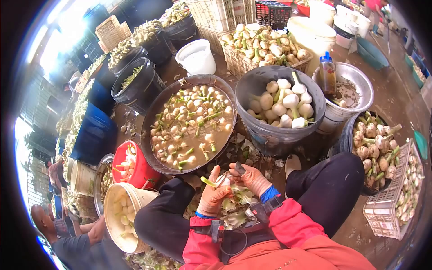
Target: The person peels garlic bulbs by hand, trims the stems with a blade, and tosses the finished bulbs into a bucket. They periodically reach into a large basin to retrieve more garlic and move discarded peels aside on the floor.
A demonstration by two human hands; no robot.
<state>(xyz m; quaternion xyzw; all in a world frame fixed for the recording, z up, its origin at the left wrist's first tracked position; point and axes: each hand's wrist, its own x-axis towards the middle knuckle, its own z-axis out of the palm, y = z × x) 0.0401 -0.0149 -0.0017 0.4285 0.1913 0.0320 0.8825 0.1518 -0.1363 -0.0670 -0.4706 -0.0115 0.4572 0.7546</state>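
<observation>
Here, the left hand (214, 196) has its fingers closed around a bulb (223, 181), between the knees; the right hand (252, 178) pinches at it, fingers together. The basin (149, 155) and bucket (281, 137) sit just beyond.

Person's left hand (214, 196) & right hand (253, 179) are showing orange, the R w/ a dk. grey thumb tip (240, 168). Coral-red fabric sleeves (294, 219) are bordering bright blue cuffs (270, 194); stretchy trousers (330, 191) are looking blk. Murky water (198, 135) in the wide round basin (226, 91) is showing brown, its round bulbs (209, 138) cream w/ green stems. Deep round plastic tub (279, 137) is looking grey, small round bucket (150, 168) red, squeeze btl. (328, 76) amber w/ blue cap, slatted plastic crate (382, 216) beige in a lattice patt.
</observation>
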